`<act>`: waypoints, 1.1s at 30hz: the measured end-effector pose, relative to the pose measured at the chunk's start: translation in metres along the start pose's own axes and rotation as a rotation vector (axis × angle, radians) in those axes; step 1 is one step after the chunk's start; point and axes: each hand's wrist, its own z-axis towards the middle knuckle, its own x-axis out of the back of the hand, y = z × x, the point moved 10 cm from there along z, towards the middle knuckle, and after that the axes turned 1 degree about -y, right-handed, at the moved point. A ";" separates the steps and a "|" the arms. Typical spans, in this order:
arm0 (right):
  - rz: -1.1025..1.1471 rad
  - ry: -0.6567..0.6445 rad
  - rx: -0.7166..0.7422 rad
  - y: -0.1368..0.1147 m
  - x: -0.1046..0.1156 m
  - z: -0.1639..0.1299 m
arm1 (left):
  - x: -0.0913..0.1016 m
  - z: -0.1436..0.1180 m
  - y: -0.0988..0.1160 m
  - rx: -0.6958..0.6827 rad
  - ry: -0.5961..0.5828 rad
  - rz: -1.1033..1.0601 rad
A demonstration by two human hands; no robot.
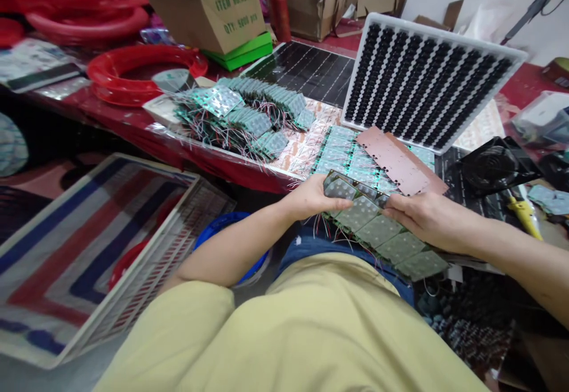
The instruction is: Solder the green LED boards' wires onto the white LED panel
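Just in front of my body, both hands grip a long panel of circuit boards (pixel 373 223), which slants down to the right. My left hand (pixel 311 197) pinches its upper left end, thumb on top. My right hand (pixel 429 219) is closed on the far edge, with the fingertips partly hidden. Thin red and white wires hang from the panel's near side. Beyond it lie more wired green boards (pixel 340 146) and two copper-coloured board sheets (pixel 398 161). Stacked boards with wires (pixel 249 122) are heaped further left on the table.
A white-framed tray of black parts (pixel 427 80) stands tilted behind the boards. At right are a black fan (pixel 493 166) and a yellow-handled tool (pixel 524 214). Red tubing coils (pixel 106 86) and a cardboard box (pixel 222 15) sit at left. A white crate (pixel 128 297) is below.
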 end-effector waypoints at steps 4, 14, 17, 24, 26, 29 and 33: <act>0.068 0.085 -0.075 0.004 -0.001 -0.007 | 0.005 0.009 -0.004 0.043 0.024 -0.016; 0.699 0.044 -0.220 0.021 -0.018 0.004 | 0.014 0.043 0.019 -0.026 0.037 -0.147; 0.636 0.199 -0.223 0.021 -0.002 0.003 | 0.017 0.051 0.035 -0.067 0.017 -0.111; 0.748 0.459 -0.229 0.024 0.011 -0.004 | 0.007 0.064 0.042 -0.077 -0.087 -0.212; 0.757 0.444 -0.223 0.022 0.005 -0.003 | 0.004 0.066 0.043 -0.082 -0.112 -0.218; 0.756 0.442 -0.214 0.017 0.001 -0.003 | -0.001 0.067 0.046 -0.089 -0.142 -0.217; 0.841 0.410 -0.223 0.014 -0.001 -0.001 | -0.003 0.068 0.047 -0.081 -0.166 -0.228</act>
